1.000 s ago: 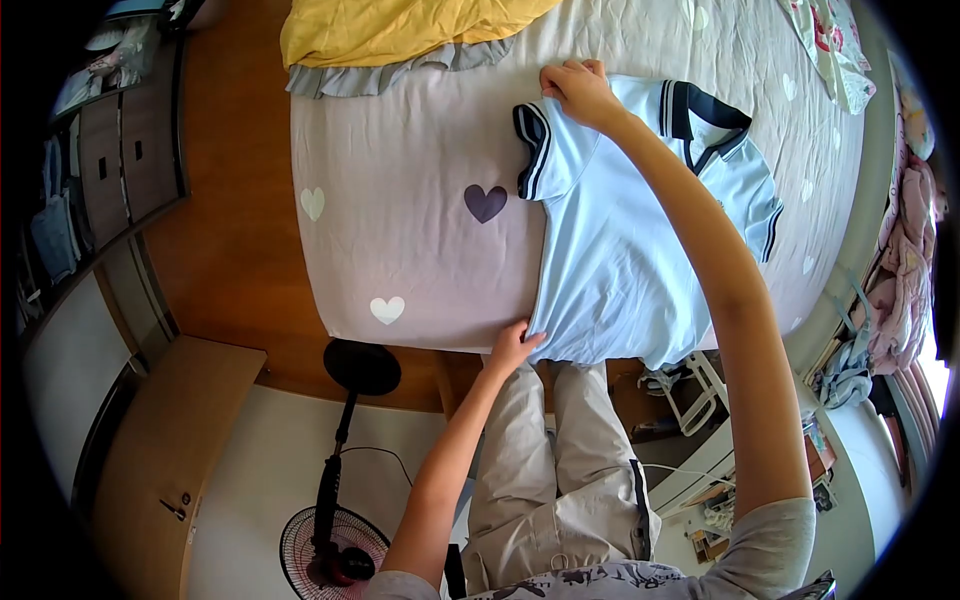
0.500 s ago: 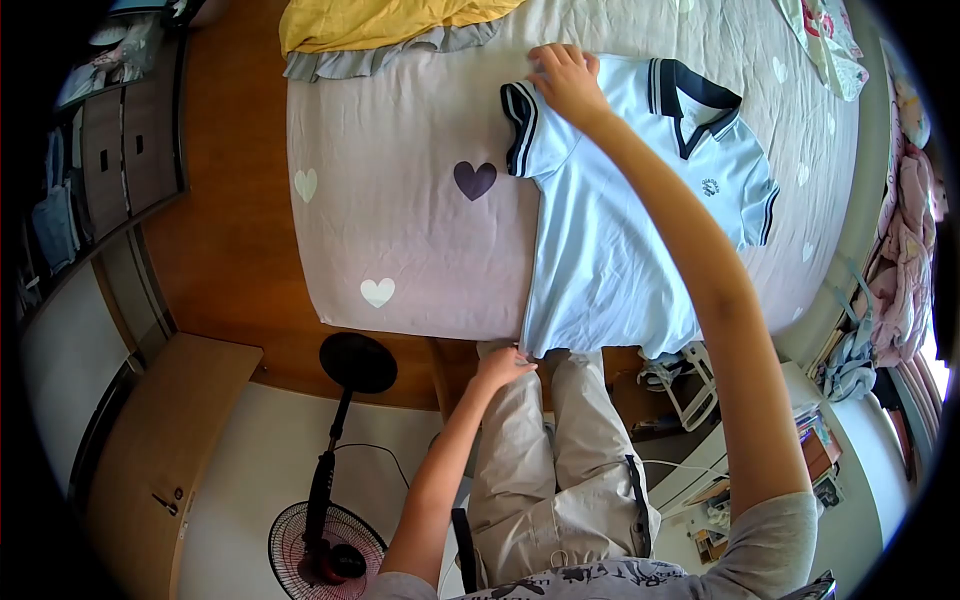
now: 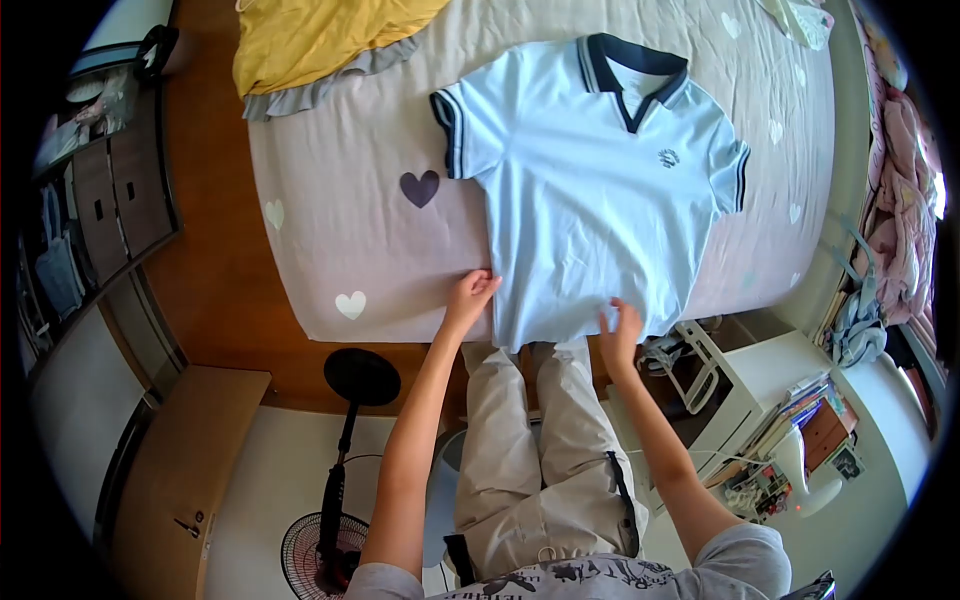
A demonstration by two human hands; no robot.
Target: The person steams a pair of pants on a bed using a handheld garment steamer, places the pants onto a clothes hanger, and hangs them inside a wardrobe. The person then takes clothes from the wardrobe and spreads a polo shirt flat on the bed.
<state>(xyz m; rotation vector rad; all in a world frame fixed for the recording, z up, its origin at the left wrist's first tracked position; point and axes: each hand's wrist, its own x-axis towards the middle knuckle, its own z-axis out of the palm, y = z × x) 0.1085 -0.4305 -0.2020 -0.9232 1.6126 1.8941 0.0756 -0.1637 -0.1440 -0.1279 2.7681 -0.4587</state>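
A light blue polo shirt (image 3: 590, 210) with a dark navy collar and striped sleeve cuffs lies spread out, front up, on the bed. Its hem hangs at the bed's near edge. My left hand (image 3: 470, 300) is at the shirt's left side edge, a little above the hem, with its fingers pinched on the fabric. Over the lower front of the shirt, near the hem, my right hand (image 3: 622, 332) has its thumb and fingers apart and holds nothing; whether it touches the cloth is hard to tell.
A yellow garment with a grey ruffle (image 3: 330, 50) lies on the far left of the heart-patterned bed sheet (image 3: 350, 220). A black standing fan (image 3: 325, 550) is at the lower left. A white desk (image 3: 770, 360) with books stands at the right.
My right hand has come down from the shirt's left shoulder to near the hem. My left hand has moved up from the hem corner along the side edge. The sleeve lies flatter.
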